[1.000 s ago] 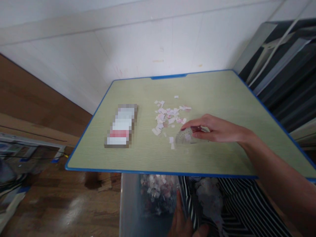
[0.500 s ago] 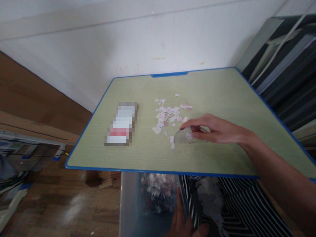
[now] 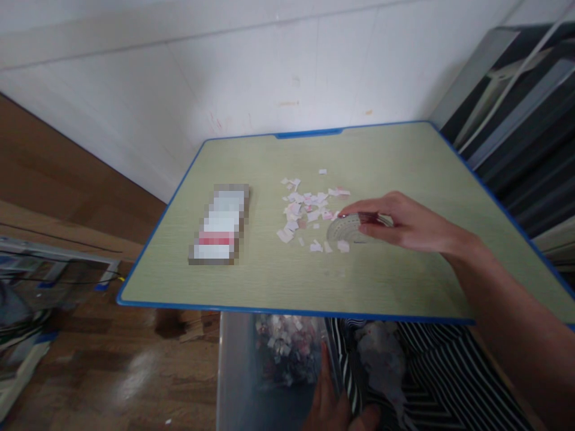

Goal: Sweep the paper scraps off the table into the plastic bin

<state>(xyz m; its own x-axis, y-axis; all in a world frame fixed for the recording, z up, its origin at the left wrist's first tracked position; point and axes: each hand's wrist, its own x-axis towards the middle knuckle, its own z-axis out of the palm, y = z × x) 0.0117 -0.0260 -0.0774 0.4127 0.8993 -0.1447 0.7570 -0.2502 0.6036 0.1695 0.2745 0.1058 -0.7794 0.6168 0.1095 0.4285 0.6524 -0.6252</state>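
The right hand (image 3: 366,222) is gripping a clear protractor (image 3: 338,230) beside paper scraps (image 3: 294,209), moving it inward — one scrap (image 3: 344,246) is now lying uncovered. The left hand (image 3: 330,398) is touching the plastic bin (image 3: 227,365) — its grip I cannot tell.

Along its far edge, the table (image 3: 386,155) lies free; scraps (image 3: 293,211) obstruct the middle, a blurred slab (image 3: 223,218) the left side, an arm (image 3: 507,299) the near-right corner.

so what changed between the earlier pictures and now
The right hand, still gripping the clear protractor, moved away from the near table edge and slightly right; nearby paper scraps shifted. The left hand by the bin, the main scrap pile and the pixelated item stayed put.
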